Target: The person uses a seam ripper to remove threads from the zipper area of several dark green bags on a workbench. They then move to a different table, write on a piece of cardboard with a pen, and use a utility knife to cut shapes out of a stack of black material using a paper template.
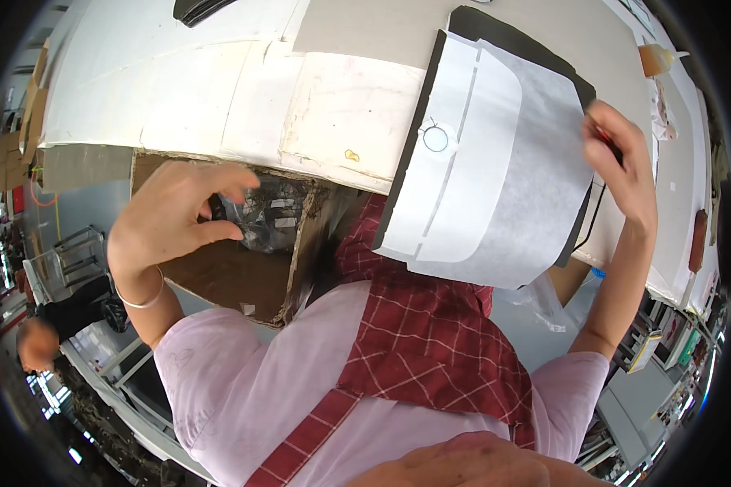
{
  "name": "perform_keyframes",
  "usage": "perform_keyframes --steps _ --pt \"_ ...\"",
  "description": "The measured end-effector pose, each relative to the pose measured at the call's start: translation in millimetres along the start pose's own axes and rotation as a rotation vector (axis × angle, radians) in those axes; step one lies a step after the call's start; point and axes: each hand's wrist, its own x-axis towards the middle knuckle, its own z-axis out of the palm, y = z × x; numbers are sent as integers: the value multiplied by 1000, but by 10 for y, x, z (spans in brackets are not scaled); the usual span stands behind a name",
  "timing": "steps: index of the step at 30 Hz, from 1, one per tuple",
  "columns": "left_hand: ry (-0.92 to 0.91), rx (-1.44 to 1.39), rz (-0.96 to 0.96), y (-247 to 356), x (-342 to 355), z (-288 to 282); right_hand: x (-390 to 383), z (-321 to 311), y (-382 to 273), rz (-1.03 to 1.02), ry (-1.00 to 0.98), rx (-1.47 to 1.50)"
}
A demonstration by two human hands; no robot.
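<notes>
My left hand is raised over an open cardboard box, thumb and fingers apart, with nothing seen between them. Inside the box lies a clear plastic bag with small white pieces on or near it. My right hand is closed around a small red and black object, mostly hidden by the fingers. It is beside the right edge of a black panel faced with white sheets. Toward the panel's left side, a round white spot has a dark thread-like ring around it. The panel's near end overhangs the table edge.
A pale, worn table spans the far side, with a grey board on it. A dark item lies at the far left. An amber container stands at the far right. Another person is at the left.
</notes>
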Motion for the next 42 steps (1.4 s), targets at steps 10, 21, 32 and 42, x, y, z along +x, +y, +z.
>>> perform_keyframes --steps 10,21,32,42 --pt "-31 -721 -91 533 836 872 -869 410 -306 252 415 307" --pt "353 -870 785 1644 1470 -1 -963 707 -289 307 490 712" --pt "487 -452 738 1326 1976 -1382 681 211 -244 134 533 1384" --pt "878 1 -80 -247 2834 -691 2063 -75 1020 11 772 324"
